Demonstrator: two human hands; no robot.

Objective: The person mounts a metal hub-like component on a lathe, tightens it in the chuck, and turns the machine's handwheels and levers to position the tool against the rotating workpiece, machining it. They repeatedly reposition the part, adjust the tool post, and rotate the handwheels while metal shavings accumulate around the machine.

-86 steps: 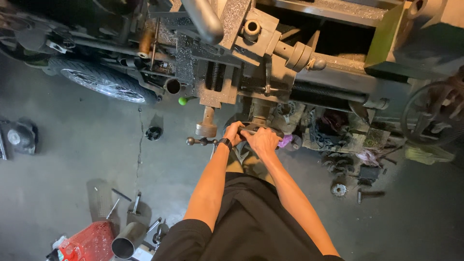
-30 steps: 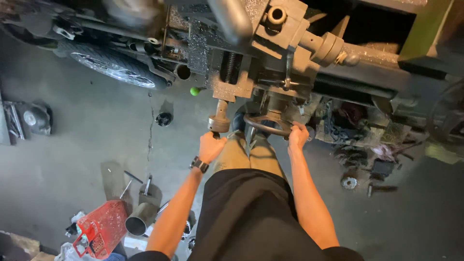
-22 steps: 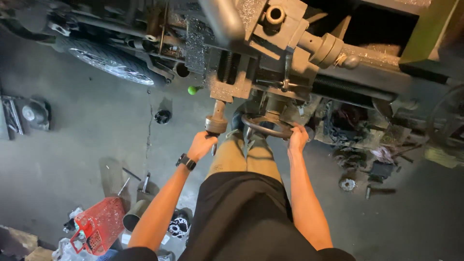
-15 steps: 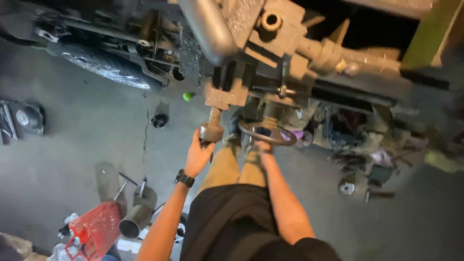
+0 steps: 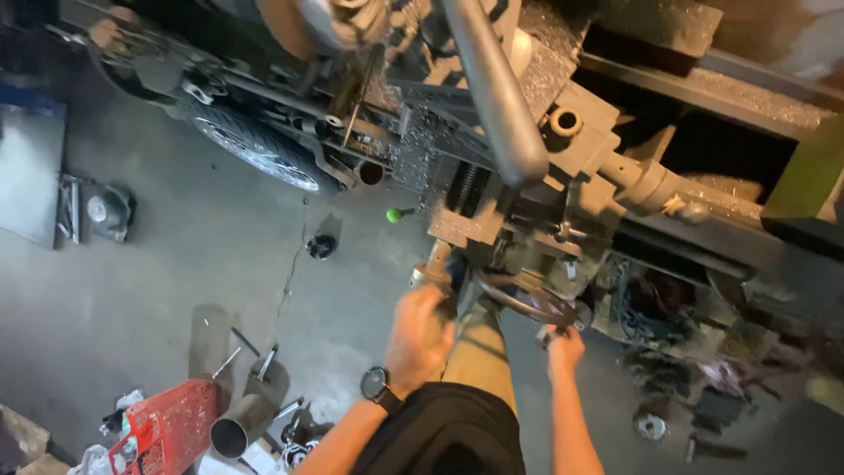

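Observation:
I stand at a large grey metal lathe (image 5: 563, 185) and look down its front. My left hand (image 5: 420, 332), with a black watch on the wrist, is closed around a lever handle (image 5: 432, 266) at the lower left of the carriage. My right hand (image 5: 565, 345) grips the rim of the dark round handwheel (image 5: 527, 301) on the carriage front. A long grey steel bar (image 5: 492, 88) runs across the top of the machine. My black shirt and tan trousers fill the bottom of the view.
A motorcycle wheel (image 5: 259, 149) lies against the machine at upper left. On the concrete floor sit a red mesh basket (image 5: 167, 427), a short steel pipe (image 5: 237, 427), a green-knobbed lever (image 5: 396, 214) and scattered metal parts (image 5: 694, 396) under the lathe at right.
My head has moved closer and the view has tilted. My right hand slid from the middle of the handwheel to its right rim. My left hand stays on the lever handle.

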